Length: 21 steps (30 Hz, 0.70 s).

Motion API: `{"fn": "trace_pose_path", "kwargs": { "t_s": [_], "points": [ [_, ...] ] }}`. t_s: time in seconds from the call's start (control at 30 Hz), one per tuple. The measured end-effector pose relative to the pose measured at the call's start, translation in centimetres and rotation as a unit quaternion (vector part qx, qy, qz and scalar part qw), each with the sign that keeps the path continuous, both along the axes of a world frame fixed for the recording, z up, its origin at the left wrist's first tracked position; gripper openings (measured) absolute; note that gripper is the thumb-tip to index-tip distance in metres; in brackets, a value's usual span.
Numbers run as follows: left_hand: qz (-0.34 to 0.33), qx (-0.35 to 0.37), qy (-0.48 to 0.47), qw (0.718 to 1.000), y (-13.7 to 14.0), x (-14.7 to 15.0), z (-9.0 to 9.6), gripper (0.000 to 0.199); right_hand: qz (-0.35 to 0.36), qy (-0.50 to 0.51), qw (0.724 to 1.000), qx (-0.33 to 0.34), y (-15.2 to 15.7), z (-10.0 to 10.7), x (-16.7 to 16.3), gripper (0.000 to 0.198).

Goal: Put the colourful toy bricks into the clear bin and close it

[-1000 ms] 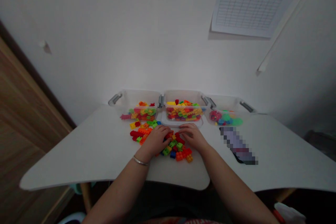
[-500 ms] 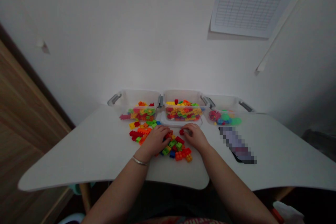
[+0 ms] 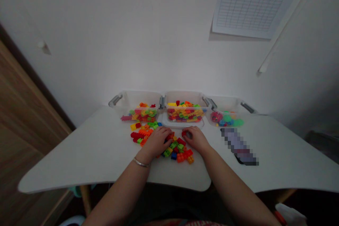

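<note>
White surface [image 3: 79,152] against a pale wall [image 3: 132,42], bearing a loose block pile [image 3: 180,147].
I judge the red block [image 3: 184,133], at the pile's far right edge, light, stiff and best pinched by opposite sides; my right hand [image 3: 196,138] has thumb and fingers closed on it. My left hand [image 3: 159,140] curls over the pile, its grip hidden. Left box [image 3: 135,96] and middle box [image 3: 185,95] contain mixed blocks; right box [image 3: 225,103], pink, green and blue pieces.

- From my end I see a plain pale wall [image 3: 159,42] behind a white table [image 3: 84,155] with rounded corners.
- I make out a printed grid sheet [image 3: 246,7] hanging at upper right.
- To my left stands a wood-grained panel [image 3: 23,123].
- Below, I see a wooden table leg [image 3: 85,199] in deep shadow.
- The light reaches me dim and greyish, darkest at far right.
</note>
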State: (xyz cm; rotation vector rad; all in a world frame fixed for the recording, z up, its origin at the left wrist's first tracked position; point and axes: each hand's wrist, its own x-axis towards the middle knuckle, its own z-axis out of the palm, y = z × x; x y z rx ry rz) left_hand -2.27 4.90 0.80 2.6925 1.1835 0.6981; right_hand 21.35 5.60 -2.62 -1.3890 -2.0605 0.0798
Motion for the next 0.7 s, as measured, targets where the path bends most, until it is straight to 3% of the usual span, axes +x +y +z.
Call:
{"fn": "trace_pose_path", "kwargs": {
  "t_s": [0.1, 0.2, 0.4, 0.53, 0.7],
  "points": [
    [0.002, -0.003, 0.001, 1.000, 0.0, 0.0, 0.0, 0.028, -0.015, 0.031, 0.999, 0.018, 0.0, 0.1, -0.2, 0.015],
    [0.003, -0.010, 0.003, 1.000, -0.1, 0.0, 0.2, 0.028, -0.040, 0.095, 0.992, 0.080, -0.1, 0.7, -0.3, 0.019],
    [0.001, -0.013, 0.010, 1.000, -0.1, 0.1, 0.4, 0.028, -0.112, 0.170, 0.952, 0.230, 0.4, 4.1, -0.1, 0.020],
    [0.001, -0.009, 0.010, 1.000, -0.1, 0.0, 0.2, 0.028, -0.190, 0.180, 0.935, 0.239, 1.7, 6.3, 0.0, 0.019],
    [0.000, -0.007, 0.007, 1.000, 0.1, 0.0, 0.0, 0.029, -0.235, 0.153, 0.937, 0.210, 2.9, 7.4, -0.3, 0.017]
  ]
}}
